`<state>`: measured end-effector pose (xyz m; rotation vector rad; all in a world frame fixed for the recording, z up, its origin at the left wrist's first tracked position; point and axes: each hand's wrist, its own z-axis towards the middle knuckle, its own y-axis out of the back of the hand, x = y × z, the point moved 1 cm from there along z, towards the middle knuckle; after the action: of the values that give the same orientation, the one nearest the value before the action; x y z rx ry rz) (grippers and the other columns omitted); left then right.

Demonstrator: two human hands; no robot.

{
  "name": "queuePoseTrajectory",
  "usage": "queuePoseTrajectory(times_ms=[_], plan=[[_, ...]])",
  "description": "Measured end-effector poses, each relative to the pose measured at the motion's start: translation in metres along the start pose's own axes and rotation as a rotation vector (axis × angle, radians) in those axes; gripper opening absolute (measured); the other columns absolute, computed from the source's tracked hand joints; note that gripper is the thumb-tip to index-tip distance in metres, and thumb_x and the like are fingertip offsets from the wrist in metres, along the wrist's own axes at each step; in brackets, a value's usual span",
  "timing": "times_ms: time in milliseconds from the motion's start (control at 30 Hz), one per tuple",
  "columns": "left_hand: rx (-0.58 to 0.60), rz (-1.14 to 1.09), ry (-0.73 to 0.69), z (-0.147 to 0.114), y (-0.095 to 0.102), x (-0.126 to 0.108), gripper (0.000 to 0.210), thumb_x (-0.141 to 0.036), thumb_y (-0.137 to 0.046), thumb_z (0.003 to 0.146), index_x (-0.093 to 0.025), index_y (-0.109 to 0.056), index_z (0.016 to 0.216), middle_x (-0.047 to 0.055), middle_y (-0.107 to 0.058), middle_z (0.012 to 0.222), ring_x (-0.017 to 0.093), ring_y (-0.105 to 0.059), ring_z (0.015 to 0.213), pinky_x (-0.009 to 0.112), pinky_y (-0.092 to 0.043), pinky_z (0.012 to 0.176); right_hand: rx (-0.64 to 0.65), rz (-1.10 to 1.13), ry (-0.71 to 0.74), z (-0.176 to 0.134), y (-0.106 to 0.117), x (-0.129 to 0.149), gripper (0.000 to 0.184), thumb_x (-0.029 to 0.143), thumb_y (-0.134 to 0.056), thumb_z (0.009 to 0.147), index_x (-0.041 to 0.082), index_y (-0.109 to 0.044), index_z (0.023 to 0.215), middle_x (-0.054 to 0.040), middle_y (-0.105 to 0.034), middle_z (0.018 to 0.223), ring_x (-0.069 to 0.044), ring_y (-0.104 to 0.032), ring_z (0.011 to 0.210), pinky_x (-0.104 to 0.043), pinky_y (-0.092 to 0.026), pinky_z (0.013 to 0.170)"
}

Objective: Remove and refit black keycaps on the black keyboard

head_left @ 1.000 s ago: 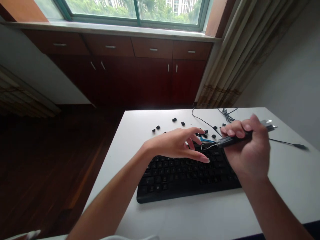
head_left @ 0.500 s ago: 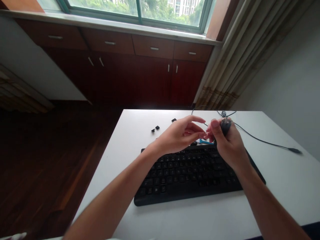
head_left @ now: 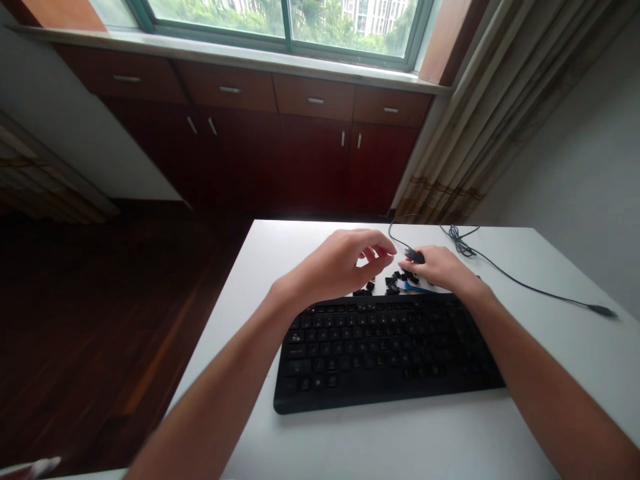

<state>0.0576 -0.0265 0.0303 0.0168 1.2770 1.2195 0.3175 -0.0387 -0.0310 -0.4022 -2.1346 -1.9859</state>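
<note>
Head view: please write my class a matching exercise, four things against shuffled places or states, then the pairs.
1. Long black plastic keyboard
2. Small black plastic keycaps
3. Thin black cable
4. Dark rod-like hand tool

A. Bundled near the far edge of the white table
B. Gripped by the right hand
C. Lying flat, nearest the viewer
D. Loose, clustered just beyond the keyboard

Pairs: 1-C, 2-D, 3-A, 4-B.

Over at the counter [head_left: 380, 437], one head-worn camera looks forward and down from the near side, close above both forearms [head_left: 225, 363] and the keyboard [head_left: 370, 353]; its view runs on past the far edge to the cabinets [head_left: 305, 160] across the room and cuts the window [head_left: 345, 27] off at the top.
</note>
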Motion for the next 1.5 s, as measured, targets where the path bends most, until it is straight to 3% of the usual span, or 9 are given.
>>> queuePoseTrajectory(times_ms=[267,467,800,900,1000,1100,1267,1400,1500], plan=[[0.058,0.054,0.025,0.000,-0.003,0.002,0.017,-0.024,-0.059,0.096,-0.018,-0.072,0.104,0.005,-0.075,0.095,0.016,-0.070,0.086,0.027,-0.055,0.075,-0.041,0.056,-0.007,-0.009,0.006,0.010,0.036,0.054,-0.062,0.089,0.019,-0.070,0.089,-0.0086,-0.073,0.082,-0.023,-0.065,0.075,-0.033,-0.045,0.066],[0.060,0.018,0.049,0.001,-0.014,0.007,0.017,-0.026,-0.066,0.092,-0.019,-0.070,0.107,0.004,-0.075,0.096,0.016,-0.070,0.085,0.028,-0.055,0.075,-0.126,0.603,0.039,-0.051,0.016,0.040,0.045,0.056,-0.070,0.084,0.021,-0.070,0.112,-0.0059,-0.075,0.095,-0.022,-0.068,0.083,-0.033,-0.054,0.074],[0.013,0.086,-0.062,0.003,-0.046,-0.005,0.012,-0.024,-0.065,0.093,-0.017,-0.066,0.103,0.005,-0.068,0.100,0.015,-0.066,0.085,0.028,-0.055,0.076,-0.151,1.049,-0.095,-0.093,-0.009,0.040,0.045,0.053,-0.080,0.076,0.017,-0.069,0.101,0.0048,-0.053,0.057,-0.011,-0.046,0.050,-0.023,-0.036,0.043],[0.029,0.129,-0.076,-0.006,-0.048,-0.010,0.015,-0.022,-0.058,0.098,-0.019,-0.066,0.109,0.008,-0.068,0.109,0.018,-0.067,0.094,0.031,-0.056,0.080,-0.120,1.017,-0.063,-0.099,-0.014,0.041,0.039,0.054,-0.074,0.082,0.019,-0.067,0.098,0.0025,-0.058,0.063,-0.013,-0.053,0.055,-0.024,-0.043,0.047],[0.054,0.173,-0.066,-0.030,-0.046,-0.012,0.019,-0.022,-0.054,0.100,-0.020,-0.065,0.115,0.009,-0.069,0.111,0.020,-0.067,0.098,0.034,-0.057,0.083,-0.079,0.926,0.061,-0.107,-0.020,0.051,0.037,0.047,-0.067,0.090,0.022,-0.061,0.117,-0.0029,-0.070,0.088,-0.017,-0.066,0.073,-0.028,-0.054,0.065],[0.084,0.193,-0.005,-0.063,-0.042,-0.008,0.018,-0.023,-0.058,0.099,-0.023,-0.065,0.114,0.006,-0.071,0.108,0.019,-0.067,0.096,0.034,-0.058,0.082,-0.076,0.767,0.210,-0.118,-0.032,0.063,0.038,0.032,-0.063,0.092,0.025,-0.055,0.129,-0.0048,-0.071,0.106,-0.019,-0.069,0.086,-0.032,-0.056,0.078],[0.018,0.202,-0.007,-0.104,-0.039,0.004,0.028,-0.018,-0.067,0.092,-0.031,-0.064,0.116,0.001,-0.075,0.106,0.018,-0.068,0.093,0.034,-0.060,0.079,-0.095,0.554,0.452,-0.123,-0.042,0.070,0.033,0.017,-0.061,0.090,0.026,-0.059,0.122,-0.0047,-0.070,0.115,-0.021,-0.069,0.101,-0.036,-0.056,0.089],[-0.025,0.255,-0.047,-0.111,-0.036,0.006,0.037,-0.012,-0.068,0.090,-0.033,-0.065,0.120,0.001,-0.075,0.109,0.019,-0.068,0.095,0.035,-0.061,0.081,-0.353,0.440,0.430,-0.116,-0.018,0.050,0.013,0.020,-0.060,0.094,0.024,-0.065,0.106,-0.0031,-0.073,0.101,-0.019,-0.069,0.090,-0.033,-0.056,0.084],[-0.071,0.220,-0.012,-0.112,-0.035,0.007,0.039,-0.011,-0.068,0.090,-0.034,-0.066,0.121,0.001,-0.075,0.110,0.019,-0.069,0.096,0.035,-0.061,0.080,-0.672,0.377,0.138,-0.110,0.002,0.028,0.010,0.029,-0.066,0.093,0.024,-0.068,0.101,-0.0033,-0.074,0.094,-0.018,-0.069,0.078,-0.031,-0.054,0.071]])
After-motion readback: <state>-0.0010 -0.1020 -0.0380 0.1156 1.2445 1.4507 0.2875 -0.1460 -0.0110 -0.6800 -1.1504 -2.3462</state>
